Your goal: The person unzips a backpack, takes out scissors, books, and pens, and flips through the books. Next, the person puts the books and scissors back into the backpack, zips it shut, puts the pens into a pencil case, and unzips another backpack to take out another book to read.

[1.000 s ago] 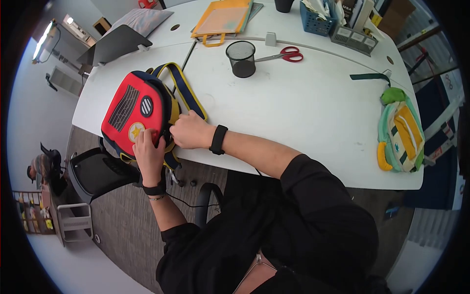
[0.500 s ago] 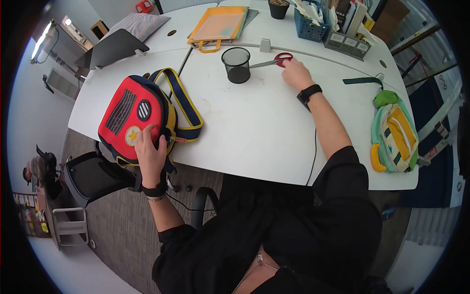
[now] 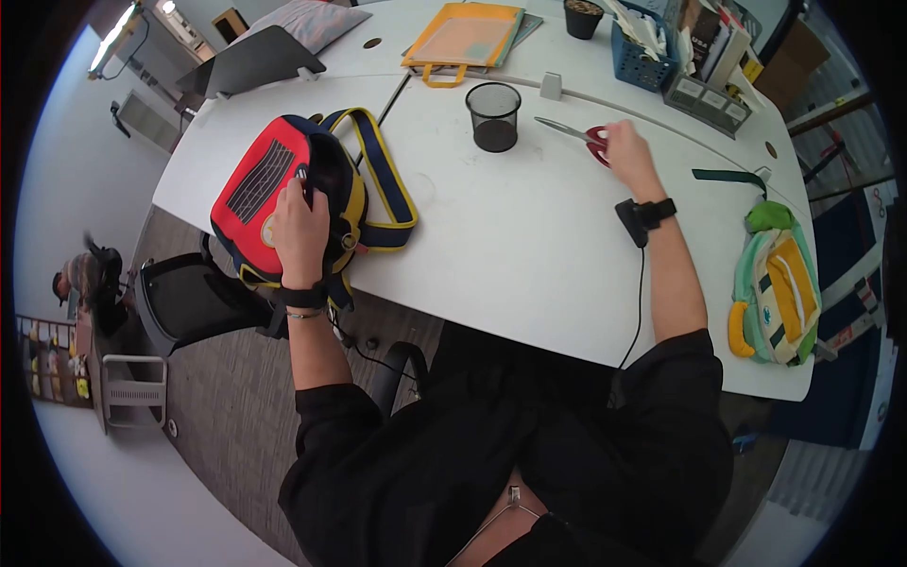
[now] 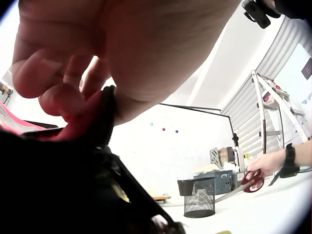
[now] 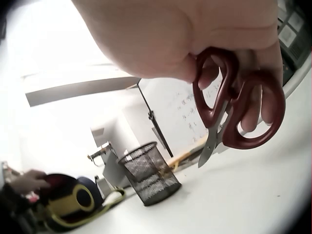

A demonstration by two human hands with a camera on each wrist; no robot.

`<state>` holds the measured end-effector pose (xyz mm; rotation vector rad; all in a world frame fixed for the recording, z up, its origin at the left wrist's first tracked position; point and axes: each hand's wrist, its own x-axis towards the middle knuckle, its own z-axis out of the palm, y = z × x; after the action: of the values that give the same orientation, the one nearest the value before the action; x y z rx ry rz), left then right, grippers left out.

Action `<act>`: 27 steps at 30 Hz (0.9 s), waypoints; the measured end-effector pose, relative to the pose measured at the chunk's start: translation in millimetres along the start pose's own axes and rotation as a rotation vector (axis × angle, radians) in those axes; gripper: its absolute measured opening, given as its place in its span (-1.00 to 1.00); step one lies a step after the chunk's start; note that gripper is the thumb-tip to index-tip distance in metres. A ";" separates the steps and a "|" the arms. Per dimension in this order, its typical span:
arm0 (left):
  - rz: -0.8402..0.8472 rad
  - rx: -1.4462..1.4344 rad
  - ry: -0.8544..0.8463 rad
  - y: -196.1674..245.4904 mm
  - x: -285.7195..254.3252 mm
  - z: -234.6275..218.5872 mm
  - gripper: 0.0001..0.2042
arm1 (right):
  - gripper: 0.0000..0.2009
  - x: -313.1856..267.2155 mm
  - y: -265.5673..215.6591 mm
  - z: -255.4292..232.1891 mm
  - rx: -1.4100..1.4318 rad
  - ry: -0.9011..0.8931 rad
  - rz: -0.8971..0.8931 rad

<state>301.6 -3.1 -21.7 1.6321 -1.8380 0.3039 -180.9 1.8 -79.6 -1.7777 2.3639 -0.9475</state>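
On the left of the table in the head view lies a red backpack [image 3: 248, 220] with navy and yellow straps. My left hand [image 3: 300, 231] grips the edge of its red front panel and holds it away from the bag, leaving a dark opening behind it. The left wrist view shows the fingers [image 4: 63, 97] curled over that zippered edge. My right hand [image 3: 630, 161] holds red-handled scissors [image 5: 213, 117] by the handle loops, blades pointing left. Left of the blades stands a black mesh pen cup [image 3: 493, 130].
A small green and yellow backpack [image 3: 792, 274] lies at the table's right edge. Farther back are yellow folders [image 3: 468, 36], a blue basket [image 3: 639, 68], a grey book holder [image 3: 707, 106] and a potted plant [image 3: 581, 21]. A black chair [image 3: 194, 298] stands at left.
My right hand has left the backpack, reached across to the scissors and drawn them rightward, away from the pen cup. My left hand has shifted up the panel, and the bag's opening has widened.
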 end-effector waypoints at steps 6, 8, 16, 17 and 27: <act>-0.077 -0.063 0.009 -2.1 3.1 -10.9 -0.78 | -0.77 -31.7 -78.2 -66.3 1.056 0.041 0.122; -0.120 -0.091 -0.029 1.8 3.1 -13.4 -0.78 | -0.78 -40.4 -107.0 -66.9 1.056 -0.051 0.008; -0.053 -0.106 0.004 -2.7 1.8 -10.8 -0.78 | -0.73 -69.2 -214.1 1.8 1.216 -0.641 -0.060; -0.051 -0.081 -0.004 -1.2 0.4 -12.4 -0.78 | -0.72 -72.7 -223.8 11.6 1.226 -0.667 -0.028; -0.137 -0.202 0.058 -4.2 -6.9 -19.2 -0.70 | -0.67 -73.6 -235.4 37.6 1.405 -0.745 0.151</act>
<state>311.8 12.5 -12.4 1.5819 -1.6474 0.1017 61.0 12.6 -19.8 -0.9967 0.8446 -1.1369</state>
